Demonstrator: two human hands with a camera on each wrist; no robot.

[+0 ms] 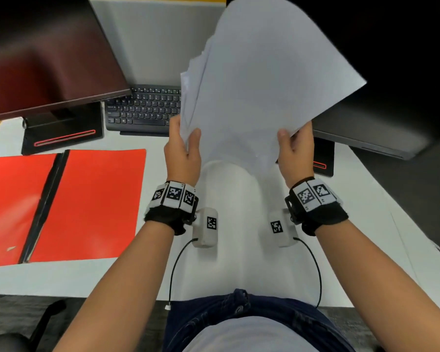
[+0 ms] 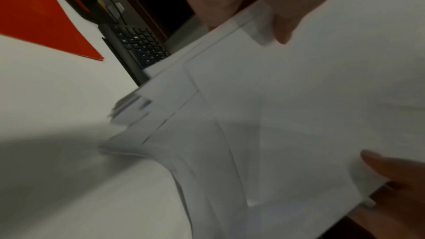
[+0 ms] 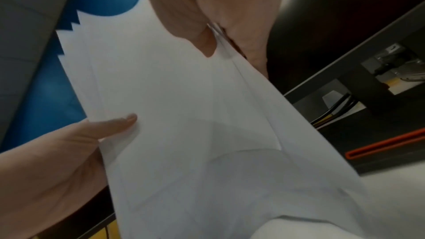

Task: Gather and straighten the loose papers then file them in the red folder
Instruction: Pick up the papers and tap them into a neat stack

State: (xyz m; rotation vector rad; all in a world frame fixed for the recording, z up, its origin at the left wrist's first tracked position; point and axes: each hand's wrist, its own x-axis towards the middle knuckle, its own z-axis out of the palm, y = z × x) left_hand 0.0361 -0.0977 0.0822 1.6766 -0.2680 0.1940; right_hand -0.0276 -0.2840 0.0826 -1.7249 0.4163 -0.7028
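The head view looks steeply down from above onto the bench (image 1: 239,273); both wrist views sit close under the papers (image 2: 287,115) — facing along the palms; all three share those sheets.

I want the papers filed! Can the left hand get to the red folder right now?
Probably yes: the red folder lies open beside the left hand with nothing between, but that hand grips the papers.
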